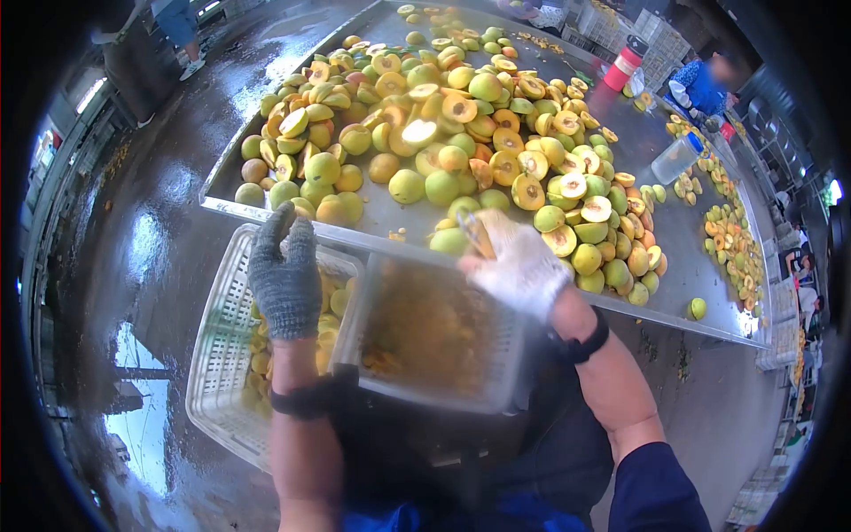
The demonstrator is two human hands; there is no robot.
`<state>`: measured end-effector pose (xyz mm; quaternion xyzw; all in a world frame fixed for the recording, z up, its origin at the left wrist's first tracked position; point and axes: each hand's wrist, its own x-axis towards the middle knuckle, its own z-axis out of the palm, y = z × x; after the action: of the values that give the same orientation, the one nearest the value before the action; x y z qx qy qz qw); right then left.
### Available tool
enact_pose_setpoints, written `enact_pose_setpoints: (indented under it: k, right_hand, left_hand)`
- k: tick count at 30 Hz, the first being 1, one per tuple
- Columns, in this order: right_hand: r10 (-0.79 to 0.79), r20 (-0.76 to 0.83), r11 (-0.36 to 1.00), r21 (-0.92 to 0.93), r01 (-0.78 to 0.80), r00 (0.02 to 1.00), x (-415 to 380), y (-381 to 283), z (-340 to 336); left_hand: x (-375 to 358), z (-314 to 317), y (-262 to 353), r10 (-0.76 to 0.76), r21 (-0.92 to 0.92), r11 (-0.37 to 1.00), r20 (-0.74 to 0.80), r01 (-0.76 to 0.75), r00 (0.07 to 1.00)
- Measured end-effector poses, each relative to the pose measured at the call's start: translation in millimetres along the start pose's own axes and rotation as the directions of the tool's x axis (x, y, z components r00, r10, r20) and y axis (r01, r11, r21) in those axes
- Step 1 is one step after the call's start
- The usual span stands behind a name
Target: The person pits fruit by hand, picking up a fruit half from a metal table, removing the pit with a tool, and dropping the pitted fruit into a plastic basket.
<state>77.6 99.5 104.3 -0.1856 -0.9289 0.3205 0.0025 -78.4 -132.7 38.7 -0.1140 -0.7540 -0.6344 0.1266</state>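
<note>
My left hand [284,273], in a grey knit glove, reaches over the white basket's back edge with its fingers stretched out and apart. Its fingertips are close to the yellow-green stone fruit [332,210] at the table's near edge. My right hand [519,263], in a white glove, is closed around a small knife-like tool [480,238], blurred by motion. Below my hands, a white plastic basket [217,332] holds fruit pieces. Beside it, a shallower white crate [507,359] contains blurred brownish-orange scraps. Whole and halved fruit [505,167], some halves showing pits, lie heaped beyond my hands.
The metal table [683,306] has a raised rim. A red bottle [625,62] and a clear blue-capped bottle [676,158] stand on it. Another person [700,86] in blue is at the far right. More cut fruit [731,248] lies along the right side. The floor [164,266] looks wet.
</note>
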Motion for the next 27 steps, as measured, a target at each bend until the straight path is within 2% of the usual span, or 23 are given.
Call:
enact_pose_setpoints:
  k: [2,4,5,8,9,12,13,14,15,16,17,18,20,21,23,24,25,26,27]
  right_hand:
    - [-0.006,-0.035,0.967,-0.256,-0.003,0.999,57.6,-18.9,-0.8]
    - [-0.142,0.022,0.902,-0.409,0.138,0.990,114.1,-18.8,19.3]
    - [-0.143,0.045,0.882,-0.448,0.148,0.989,137.6,-22.3,32.4]
    - [-0.149,0.113,0.832,-0.522,0.186,0.982,175.9,-23.5,59.8]
    - [-0.143,0.103,0.826,-0.536,0.177,0.984,188.0,-15.2,70.8]
    - [-0.127,0.117,0.818,-0.550,0.171,0.985,183.2,-22.9,66.6]
    - [-0.080,0.136,0.859,-0.493,0.138,0.987,175.7,-26.0,60.3]
    - [-0.110,0.040,0.895,-0.431,0.117,0.993,170.0,-22.3,56.2]
    - [-0.084,0.059,0.990,-0.105,0.090,0.995,157.1,-23.8,41.4]
    - [-0.073,0.093,0.970,0.238,0.049,0.993,141.0,-22.7,24.8]
    - [-0.036,0.082,0.762,0.647,-0.026,0.996,126.0,-9.0,23.8]
    - [-0.082,0.240,0.540,0.827,-0.159,0.967,113.0,9.9,13.5]
    - [-0.231,0.011,0.531,0.839,0.116,0.973,76.3,28.6,20.6]
    - [-0.302,-0.086,0.529,0.814,0.242,0.949,51.7,27.3,18.6]
    - [-0.448,-0.169,0.697,0.549,0.461,0.878,18.8,25.9,30.2]
    - [-0.417,-0.174,0.681,0.591,0.433,0.892,7.0,29.7,28.0]
    - [-0.273,-0.084,0.568,0.790,0.231,0.958,-5.1,33.6,25.4]
    - [-0.138,0.047,0.344,0.939,0.003,0.989,-16.0,37.1,15.5]
    - [-0.049,0.139,0.144,0.981,-0.131,0.989,-25.6,37.6,10.1]
  left_hand:
    - [0.1,-0.5,3.7,-0.041,0.006,0.999,0.065,0.041,0.997]
    - [3.4,3.3,2.4,-0.108,0.041,0.994,0.139,0.103,0.984]
    - [3.4,9.5,-4.8,-0.057,-0.008,0.998,0.113,0.059,0.992]
    - [4.7,15.1,7.5,-0.096,-0.069,0.992,0.155,0.107,0.983]
    - [5.7,16.4,3.2,-0.066,-0.019,0.997,0.150,0.069,0.986]
    - [4.9,15.8,10.2,-0.161,-0.195,0.958,0.232,0.208,0.959]
    - [4.5,17.1,13.9,-0.157,-0.232,0.948,0.257,0.219,0.954]
    - [2.7,22.1,17.4,-0.177,-0.306,0.915,0.288,0.265,0.941]
    - [0.9,22.8,18.7,-0.200,-0.363,0.878,0.313,0.312,0.928]
    - [-0.3,21.1,18.9,-0.226,-0.412,0.838,0.334,0.357,0.915]
    - [-2.6,21.7,17.4,-0.191,-0.421,0.831,0.396,0.362,0.898]
    - [-7.3,28.1,15.1,-0.157,-0.499,0.786,0.411,0.365,0.898]
    - [-21.5,55.0,11.2,-0.077,-0.644,0.661,0.452,0.385,0.889]
    - [-26.7,65.4,4.1,0.198,-0.518,0.854,0.400,0.043,0.895]
    - [-41.2,65.0,10.9,0.264,-0.330,0.936,0.425,-0.123,0.866]
    - [-46.8,84.4,21.7,0.351,-0.300,0.924,0.429,-0.235,0.832]
    - [-56.9,94.5,12.7,0.286,-0.253,0.950,0.479,-0.181,0.830]
    - [-65.2,102.8,10.3,0.268,-0.209,0.960,0.497,-0.186,0.825]
    - [-73.9,109.7,8.6,0.250,-0.165,0.967,0.516,-0.191,0.819]
